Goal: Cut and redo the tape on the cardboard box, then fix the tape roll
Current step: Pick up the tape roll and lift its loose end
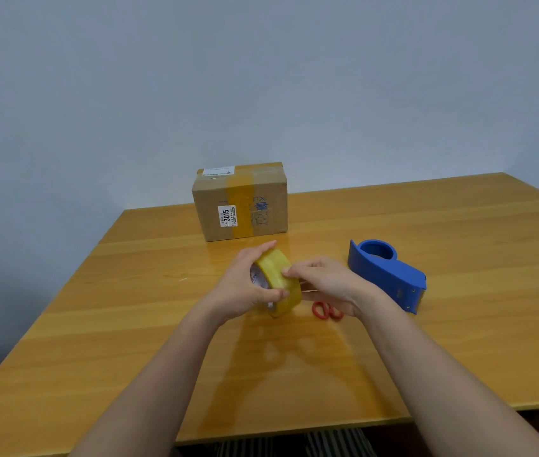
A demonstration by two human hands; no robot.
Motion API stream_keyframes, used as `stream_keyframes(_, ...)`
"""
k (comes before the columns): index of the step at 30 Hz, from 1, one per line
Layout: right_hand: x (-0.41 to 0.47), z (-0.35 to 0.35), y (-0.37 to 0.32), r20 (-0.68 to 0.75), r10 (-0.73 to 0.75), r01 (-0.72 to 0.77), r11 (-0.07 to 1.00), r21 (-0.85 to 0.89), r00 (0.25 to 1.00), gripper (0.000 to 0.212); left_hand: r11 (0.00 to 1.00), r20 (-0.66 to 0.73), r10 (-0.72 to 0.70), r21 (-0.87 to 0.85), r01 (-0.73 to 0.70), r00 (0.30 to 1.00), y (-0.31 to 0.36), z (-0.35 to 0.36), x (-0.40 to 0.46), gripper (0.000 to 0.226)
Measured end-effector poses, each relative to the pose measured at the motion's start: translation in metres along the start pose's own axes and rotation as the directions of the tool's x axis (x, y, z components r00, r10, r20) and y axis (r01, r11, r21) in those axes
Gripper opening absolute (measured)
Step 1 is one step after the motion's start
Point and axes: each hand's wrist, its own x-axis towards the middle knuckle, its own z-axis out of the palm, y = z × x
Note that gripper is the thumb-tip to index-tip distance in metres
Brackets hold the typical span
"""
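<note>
A yellowish tape roll (276, 275) is held above the middle of the table. My left hand (241, 288) grips it from the left side, thumb on its lower rim. My right hand (324, 285) touches the roll's outer band with its fingertips pinched on the surface. The cardboard box (240, 202) stands at the back of the table, shut, with a yellow tape strip over its top and front and a white label. A blue tape dispenser (388, 273) lies to the right of my right hand, with no roll in it.
Red-handled scissors (325, 311) lie on the wooden table (129, 341), partly hidden under my right wrist. A grey wall stands behind the table. The table's front edge runs just above my lap.
</note>
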Motion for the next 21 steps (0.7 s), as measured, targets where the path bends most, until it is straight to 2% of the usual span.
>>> stream_keyframes(3, 0.002, 0.004, 0.004, -0.03, 0.006, -0.003, 0.997, 0.083, 1.0, 0.02, 1.0, 0.007, -0.004, -0.016, 0.004, 1.0, -0.003, -0.002, 0.002, 0.089)
stream_keyframes(6, 0.001, 0.007, 0.002, -0.031, 0.007, -0.003, 0.991, 0.137, 1.0, 0.013, 1.0, 0.009, -0.01, -0.024, 0.01, 1.0, -0.005, -0.004, 0.003, 0.089)
stream_keyframes(11, 0.007, 0.01, 0.005, -0.087, 0.017, -0.002, 0.986, 0.169, 0.996, 0.032, 1.0, 0.008, -0.01, -0.022, 0.01, 1.0, -0.005, -0.005, 0.006, 0.09)
stream_keyframes(15, 0.006, 0.012, 0.003, -0.106, -0.025, 0.037, 0.993, 0.112, 0.994, 0.018, 0.999, 0.008, -0.033, -0.022, 0.033, 0.999, -0.007, -0.006, 0.008, 0.092)
stream_keyframes(18, 0.003, 0.007, 0.003, -0.053, -0.039, 0.048, 0.984, 0.172, 0.998, 0.015, 0.999, 0.012, -0.037, -0.024, 0.038, 0.999, -0.009, -0.006, 0.009, 0.092)
stream_keyframes(21, 0.003, 0.007, 0.004, -0.075, -0.008, 0.026, 0.972, 0.233, 0.997, 0.014, 0.999, 0.012, -0.036, -0.039, 0.036, 0.999, -0.009, -0.006, 0.01, 0.092)
